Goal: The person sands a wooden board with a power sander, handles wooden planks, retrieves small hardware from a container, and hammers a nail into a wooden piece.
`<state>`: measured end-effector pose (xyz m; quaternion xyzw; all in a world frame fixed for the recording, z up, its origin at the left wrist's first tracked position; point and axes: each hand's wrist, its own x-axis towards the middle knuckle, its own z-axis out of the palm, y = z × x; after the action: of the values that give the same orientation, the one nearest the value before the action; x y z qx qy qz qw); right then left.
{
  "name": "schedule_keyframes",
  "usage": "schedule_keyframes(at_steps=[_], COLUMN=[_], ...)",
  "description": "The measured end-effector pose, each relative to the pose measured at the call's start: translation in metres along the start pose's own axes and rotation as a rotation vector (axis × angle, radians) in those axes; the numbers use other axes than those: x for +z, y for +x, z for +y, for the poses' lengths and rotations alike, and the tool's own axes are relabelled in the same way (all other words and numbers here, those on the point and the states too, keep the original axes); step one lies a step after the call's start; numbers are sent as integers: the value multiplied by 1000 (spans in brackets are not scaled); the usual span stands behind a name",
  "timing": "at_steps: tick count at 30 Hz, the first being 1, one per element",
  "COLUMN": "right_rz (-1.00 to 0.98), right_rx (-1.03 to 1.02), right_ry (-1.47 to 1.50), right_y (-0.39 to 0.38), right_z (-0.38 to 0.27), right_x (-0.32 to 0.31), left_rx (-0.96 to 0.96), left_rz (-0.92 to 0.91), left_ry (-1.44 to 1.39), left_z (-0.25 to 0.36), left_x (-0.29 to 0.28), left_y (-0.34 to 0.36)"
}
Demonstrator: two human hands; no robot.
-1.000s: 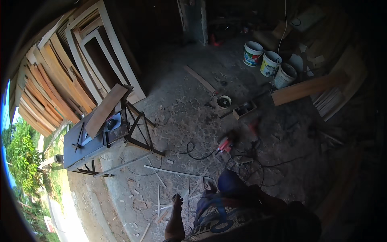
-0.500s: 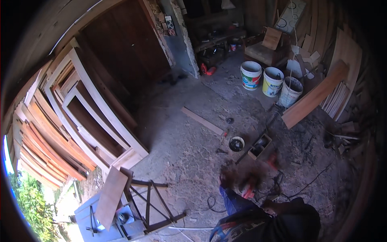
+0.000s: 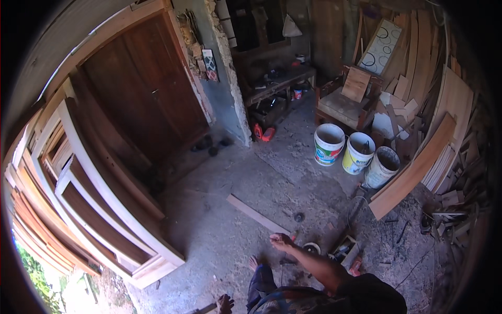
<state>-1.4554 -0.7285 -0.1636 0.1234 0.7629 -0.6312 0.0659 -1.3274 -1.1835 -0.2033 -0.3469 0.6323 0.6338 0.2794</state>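
Note:
My right hand (image 3: 280, 242) is out in front at the lower middle, its fingers curled; I cannot make out whether they hold anything. Below it in the picture, on the floor, lie a long wooden strip (image 3: 251, 210) and a round container (image 3: 311, 248). My left hand (image 3: 225, 303) hangs low by the bottom edge, fingers loosely bent and apart, with nothing visible in it. My bare foot (image 3: 254, 261) rests on the concrete.
Wooden frames (image 3: 104, 220) and boards lean at left beside a brown door (image 3: 136, 89). Three buckets (image 3: 357, 157), an armchair (image 3: 340, 107), and stacked planks (image 3: 421, 63) stand right. A bench (image 3: 277, 83), red containers (image 3: 265, 133), a wooden box (image 3: 342, 251), tools and cables occupy the floor and back.
My view has lifted toward the door and back corner, and the dark worktable has left most of the frame. My right arm has come forward into clear view.

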Motion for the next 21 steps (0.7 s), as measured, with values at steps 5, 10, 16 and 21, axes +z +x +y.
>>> schedule_keyframes(at_steps=[5,10,16,21], right_rz=[139,5,573,629], right_rx=[-481,399,1200,1180], right_ry=[-438,-641,240,466], right_y=[89,50,63,214], right_z=[49,158,112,107], right_x=[-8,-141,-215,-283], left_rx=[79,-197,62,181], left_rz=[-3,-27,-202,-193], left_ry=[35,594,682,878], left_z=[157,295,474,546], left_x=[46,162,311,382], left_y=[144,256,343,420])
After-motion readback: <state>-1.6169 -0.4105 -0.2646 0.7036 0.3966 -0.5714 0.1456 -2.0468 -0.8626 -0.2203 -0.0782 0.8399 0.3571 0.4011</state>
